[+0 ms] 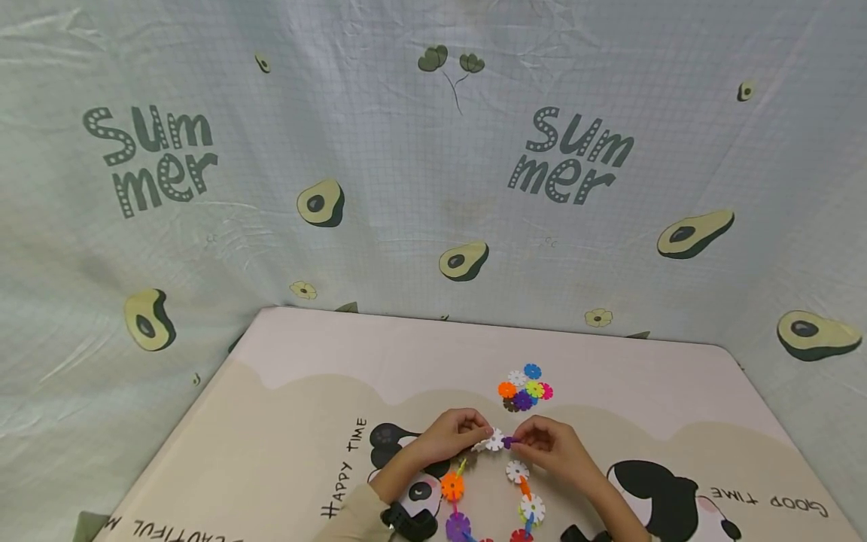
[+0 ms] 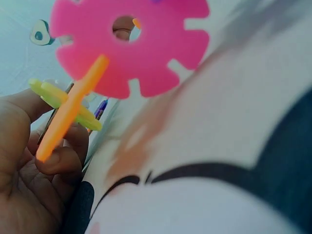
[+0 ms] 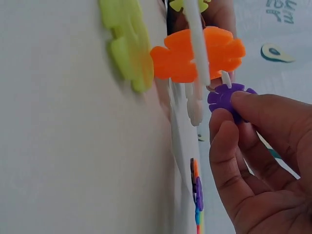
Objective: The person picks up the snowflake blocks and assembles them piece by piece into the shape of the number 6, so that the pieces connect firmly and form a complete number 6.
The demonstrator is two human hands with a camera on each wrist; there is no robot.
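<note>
A loop of slotted interlocking plastic discs in mixed colours hangs between and below the hands. The left hand [image 1: 455, 435] pinches the chain at its upper end, by a white disc [image 1: 496, 439]. The right hand [image 1: 552, 448] grips a purple disc [image 3: 226, 100] between thumb and fingers, its edge against the white disc. Down the loop's left side is an orange disc [image 1: 452, 486], with a purple one [image 1: 458, 527] below it. Another white disc [image 1: 517, 472] is near the right hand. A pink disc [image 2: 161, 53] looms large in the left wrist view. The loop's bottom is cut off.
A small pile of loose discs [image 1: 534, 388] in several colours lies on the table beyond the hands. The tabletop [image 1: 271, 421] carries printed panda pictures and lettering. A pale curtain [image 1: 393, 150] with avocado prints surrounds its back and sides.
</note>
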